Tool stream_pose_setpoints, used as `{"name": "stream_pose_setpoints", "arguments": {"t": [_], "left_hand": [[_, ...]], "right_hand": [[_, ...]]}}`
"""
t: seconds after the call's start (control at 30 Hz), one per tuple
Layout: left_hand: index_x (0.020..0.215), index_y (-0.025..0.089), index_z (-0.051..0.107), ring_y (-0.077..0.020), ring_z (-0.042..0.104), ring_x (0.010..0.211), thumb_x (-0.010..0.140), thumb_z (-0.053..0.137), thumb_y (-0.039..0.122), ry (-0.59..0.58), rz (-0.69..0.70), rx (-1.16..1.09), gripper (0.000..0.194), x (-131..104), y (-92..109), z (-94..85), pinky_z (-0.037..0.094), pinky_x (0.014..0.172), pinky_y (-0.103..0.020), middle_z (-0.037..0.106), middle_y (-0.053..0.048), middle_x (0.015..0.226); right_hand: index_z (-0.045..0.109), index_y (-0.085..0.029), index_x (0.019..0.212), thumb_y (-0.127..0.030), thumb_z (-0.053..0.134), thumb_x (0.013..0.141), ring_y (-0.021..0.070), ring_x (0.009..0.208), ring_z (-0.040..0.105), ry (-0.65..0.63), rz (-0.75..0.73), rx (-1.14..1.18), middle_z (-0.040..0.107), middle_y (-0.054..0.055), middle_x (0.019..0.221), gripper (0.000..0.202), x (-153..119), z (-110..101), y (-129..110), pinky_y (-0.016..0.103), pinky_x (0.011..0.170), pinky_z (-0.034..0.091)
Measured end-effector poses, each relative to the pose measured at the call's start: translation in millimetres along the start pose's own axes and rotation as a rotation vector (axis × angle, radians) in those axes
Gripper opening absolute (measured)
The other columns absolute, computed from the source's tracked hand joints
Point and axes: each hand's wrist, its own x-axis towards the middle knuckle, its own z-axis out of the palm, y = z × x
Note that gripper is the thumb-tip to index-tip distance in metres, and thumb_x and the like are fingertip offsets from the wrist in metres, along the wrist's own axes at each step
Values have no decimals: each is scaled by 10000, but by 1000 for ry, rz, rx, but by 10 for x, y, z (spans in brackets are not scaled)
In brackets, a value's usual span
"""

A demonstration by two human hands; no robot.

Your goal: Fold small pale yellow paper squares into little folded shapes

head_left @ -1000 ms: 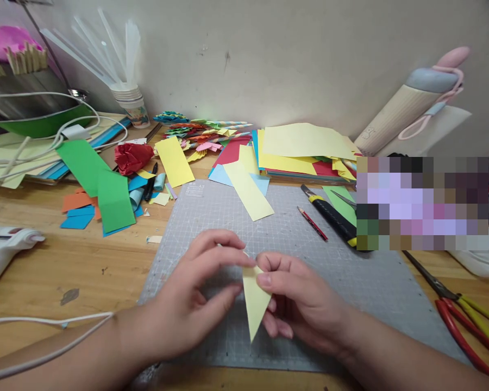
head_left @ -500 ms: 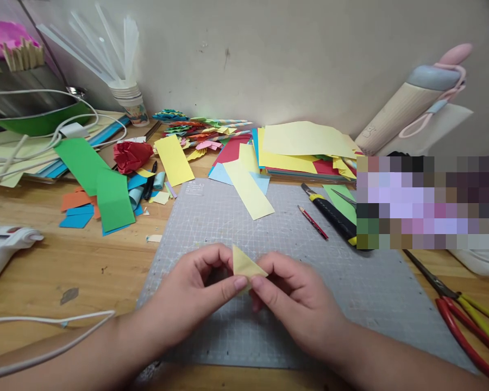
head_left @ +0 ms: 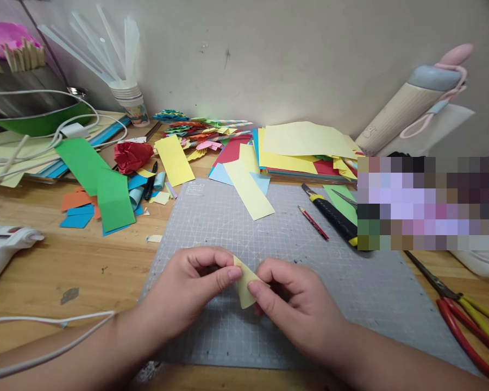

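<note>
A small folded piece of pale yellow paper (head_left: 245,289) is held between both hands above the grey cutting mat (head_left: 204,336). My left hand (head_left: 206,277) pinches its upper left corner between thumb and forefinger. On the right side, the thumb and fingers of my right hand (head_left: 287,290) grip the same paper. Its lower tip points down toward the mat. Parts of the fingers behind the paper are hidden.
On the mat lie a red pencil (head_left: 313,222), a black and yellow cutter (head_left: 334,217) and a pale yellow strip (head_left: 250,193). Red and yellow-handled scissors (head_left: 458,304) lie right. Green paper (head_left: 114,201) is at left; a white cable (head_left: 44,355) crosses my left forearm.
The yellow paper has turned, and its lower part now hangs further down. My left thumb has moved up and left along it, while my right thumb has shifted slightly down.
</note>
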Motion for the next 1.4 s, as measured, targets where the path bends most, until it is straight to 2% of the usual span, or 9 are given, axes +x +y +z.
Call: {"name": "stream_pose_setpoints", "arguments": {"t": [0.17, 0.37, 0.57, 0.77, 0.93, 0.97, 1.03, 1.13, 1.4], "left_hand": [[706, 191, 664, -156, 562, 725, 784, 675, 311, -25, 44, -60, 143, -4, -22, 4, 458, 685, -266, 650, -14, 753], [657, 200, 669, -144, 585, 714, 732, 719, 244, 43, 51, -110, 100, 8, 3, 14, 462, 694, -255, 668, 9, 718], [700, 213, 697, -150, 590, 751, 787, 683, 260, 36, 86, -47, 100, -1, -8, -25, 450, 713, -257, 685, 3, 760], [739, 215, 664, -142, 541, 760, 826, 669, 289, 7, 137, -149, 115, -21, -80, -28, 423, 709, -246, 627, 10, 771], [748, 196, 606, -109, 491, 692, 847, 638, 342, 207, 84, -312, 179, 39, -47, -24, 403, 677, -216, 568, 30, 727], [770, 193, 607, -111, 495, 675, 849, 629, 366, 173, 60, -313, 192, 44, -39, -18, 407, 660, -222, 573, 27, 723], [796, 179, 617, -117, 512, 655, 830, 646, 382, 23, 17, -264, 207, 37, -27, 1, 416, 634, -229, 585, 21, 700], [749, 155, 625, -122, 549, 663, 820, 657, 319, -154, -14, -167, 182, 9, -17, 30, 433, 640, -233, 614, 8, 689], [683, 154, 627, -123, 589, 629, 836, 613, 252, -189, -27, -193, 183, -10, 20, 38, 459, 622, -232, 659, 1, 652]], "right_hand": [[464, -202, 623, -265, 495, 890, 104, 510, 435, 19, -30, -27, 502, -31, 560, 276, -2, 2, 8, 247, 485, 331], [443, -201, 617, -245, 500, 872, 91, 489, 374, -1, -62, -71, 440, -47, 544, 266, -5, 10, -7, 237, 465, 294], [458, -198, 624, -243, 504, 867, 94, 499, 383, -17, -61, -68, 448, -43, 552, 252, -10, 8, 2, 241, 474, 297], [462, -197, 605, -240, 511, 860, 102, 501, 434, -39, -28, -4, 496, -30, 547, 263, 5, -1, -24, 245, 484, 322], [473, -196, 633, -296, 529, 872, 99, 485, 509, -48, 152, 343, 537, -27, 544, 265, 23, 4, -22, 230, 487, 391], [479, -193, 643, -316, 539, 875, 95, 479, 515, -49, 180, 403, 544, -27, 547, 270, 27, 6, -14, 223, 480, 394], [491, -187, 656, -351, 564, 873, 87, 474, 519, -44, 206, 469, 560, -23, 558, 282, 33, 12, 0, 211, 471, 393], [498, -180, 670, -379, 579, 872, 80, 488, 528, -65, 209, 506, 572, -18, 580, 295, 36, 21, 6, 202, 474, 393], [515, -170, 671, -381, 566, 867, 76, 479, 520, -175, 244, 491, 549, -20, 567, 293, 49, 9, -7, 197, 459, 378]]}}
